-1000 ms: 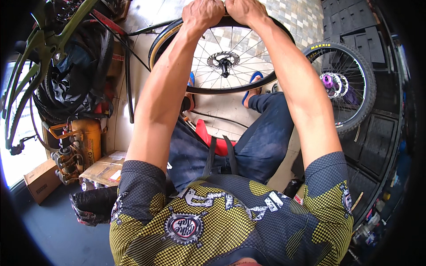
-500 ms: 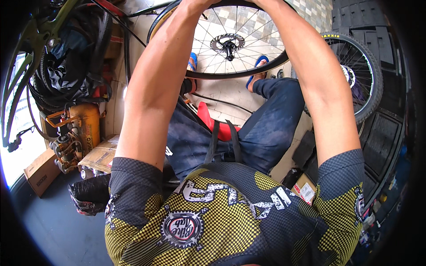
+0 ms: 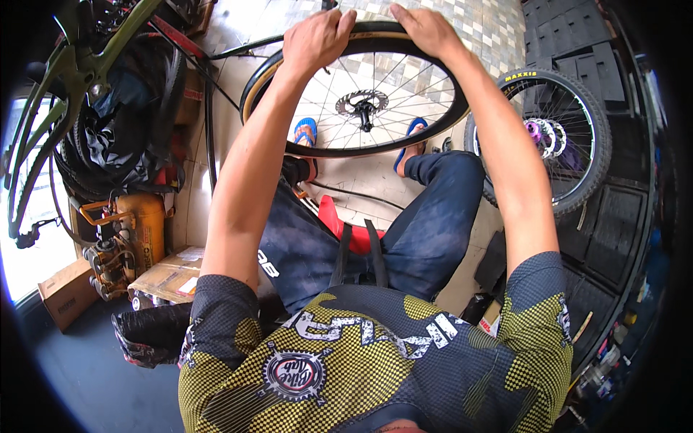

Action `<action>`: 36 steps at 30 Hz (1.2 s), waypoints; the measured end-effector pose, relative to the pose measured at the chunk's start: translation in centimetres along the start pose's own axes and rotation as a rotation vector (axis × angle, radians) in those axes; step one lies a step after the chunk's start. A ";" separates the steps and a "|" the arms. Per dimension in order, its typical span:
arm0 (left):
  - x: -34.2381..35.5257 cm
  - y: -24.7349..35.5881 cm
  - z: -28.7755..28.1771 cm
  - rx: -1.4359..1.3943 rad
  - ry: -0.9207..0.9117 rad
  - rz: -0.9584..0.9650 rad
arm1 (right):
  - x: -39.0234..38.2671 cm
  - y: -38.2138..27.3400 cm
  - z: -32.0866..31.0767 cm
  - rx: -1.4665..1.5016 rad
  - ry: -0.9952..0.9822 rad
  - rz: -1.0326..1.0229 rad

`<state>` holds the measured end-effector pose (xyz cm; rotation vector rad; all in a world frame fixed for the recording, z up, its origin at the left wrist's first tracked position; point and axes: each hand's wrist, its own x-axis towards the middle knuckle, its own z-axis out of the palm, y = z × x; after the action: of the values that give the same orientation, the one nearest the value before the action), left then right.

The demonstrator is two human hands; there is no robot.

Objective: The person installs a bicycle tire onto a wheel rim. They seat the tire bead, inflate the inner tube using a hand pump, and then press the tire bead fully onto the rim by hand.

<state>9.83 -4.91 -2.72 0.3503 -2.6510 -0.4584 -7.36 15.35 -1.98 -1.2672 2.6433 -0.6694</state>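
In the head view, the bicycle wheel [image 3: 364, 114] is at the far middle, beyond your knees and above the tiled floor [image 3: 346, 191], its brake disc [image 3: 350, 103] facing up. A second ago your hands nearly met at its far edge; now they are spread apart, with a stretch of tire [image 3: 375, 29] bare between them. Your left hand [image 3: 314, 42] is curled over the tire's far left part, grasping it. Your right hand [image 3: 431, 32] rests over the far right part, thumb extended; you can't tell how firmly its hidden fingers hold. Your left sandal [image 3: 306, 130], half covered earlier, shows more fully.
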 end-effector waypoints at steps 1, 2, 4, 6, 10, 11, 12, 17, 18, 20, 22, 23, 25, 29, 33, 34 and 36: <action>-0.7 -0.2 -0.2 -0.004 -0.036 0.024 | -0.8 0.0 0.4 0.018 0.027 0.023; -1.4 0.5 -0.8 -0.029 -0.009 0.048 | -1.8 -0.3 0.3 0.013 0.063 0.029; -2.9 0.8 -1.7 -0.031 -0.076 0.064 | -4.0 -1.7 -0.1 0.050 0.080 -0.082; -4.4 1.9 -3.1 -0.018 -0.104 0.097 | -6.1 -2.2 -1.1 0.060 0.000 -0.112; -8.5 4.5 -4.7 -0.140 -0.004 0.165 | -11.3 -2.6 -1.7 0.153 0.032 -0.218; -9.7 5.0 -5.0 -0.156 0.005 0.162 | -12.7 -3.3 -2.0 0.167 0.031 -0.233; -10.8 5.6 -5.2 -0.174 0.008 0.157 | -14.0 -4.0 -2.0 0.191 0.050 -0.230; -15.1 7.8 -6.5 -0.148 0.046 0.161 | -19.4 -6.4 -1.8 0.131 0.177 -0.233; -15.7 8.2 -6.7 -0.130 0.063 0.166 | -20.1 -6.9 -1.5 0.130 0.225 -0.237; -17.0 8.5 -6.8 -0.088 0.070 0.168 | -21.3 -7.8 -1.1 0.104 0.254 -0.216; -17.7 9.2 -7.3 -0.104 0.087 0.140 | -22.0 -8.6 -1.1 0.077 0.272 -0.214; -17.9 9.4 -7.4 -0.097 0.088 0.139 | -22.3 -9.0 -1.1 0.073 0.281 -0.205; -18.2 9.8 -7.4 -0.084 0.089 0.137 | -22.9 -9.4 -0.9 0.054 0.302 -0.203; -18.7 10.2 -7.3 -0.076 0.053 0.120 | -23.2 -9.3 -0.1 -0.001 0.317 -0.236; -18.4 10.1 -7.6 -0.100 0.005 0.105 | -22.9 -9.9 -0.7 -0.041 0.253 -0.227; -18.5 10.1 -7.6 -0.090 -0.010 0.096 | -22.7 -10.1 -1.0 -0.045 0.215 -0.219; -18.6 10.0 -7.5 -0.079 -0.039 0.081 | -22.2 -10.5 -1.6 -0.062 0.140 -0.197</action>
<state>27.77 8.03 0.57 0.2118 -2.6644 -0.5468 13.75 27.19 2.56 -1.5678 2.6910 -0.7338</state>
